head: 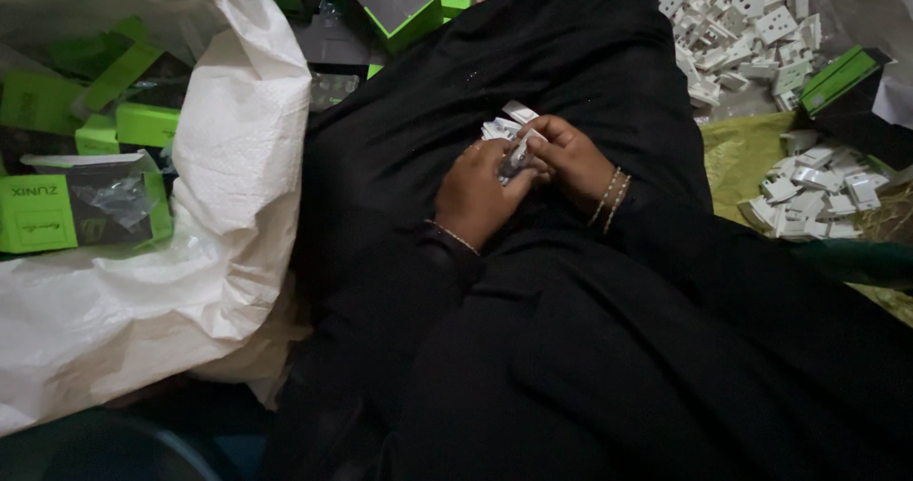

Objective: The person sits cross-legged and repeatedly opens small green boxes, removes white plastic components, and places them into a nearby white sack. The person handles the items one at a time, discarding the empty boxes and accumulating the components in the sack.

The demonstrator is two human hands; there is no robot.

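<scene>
Black lap cloth (590,348) fills foreground; on it, left hand (478,196) and right hand (571,157) pinch closed around one white socket part (515,157), spare parts (504,122) just beyond, sack (228,176) leftward.

The small white plastic part (514,157) is mostly hidden between the left hand (475,196) and the right hand (571,157); its shape cannot be told. The heap of white plastic socket pieces (747,24) is cut off by the top edge, and the green cardboard box (38,213) by the left edge.
</scene>
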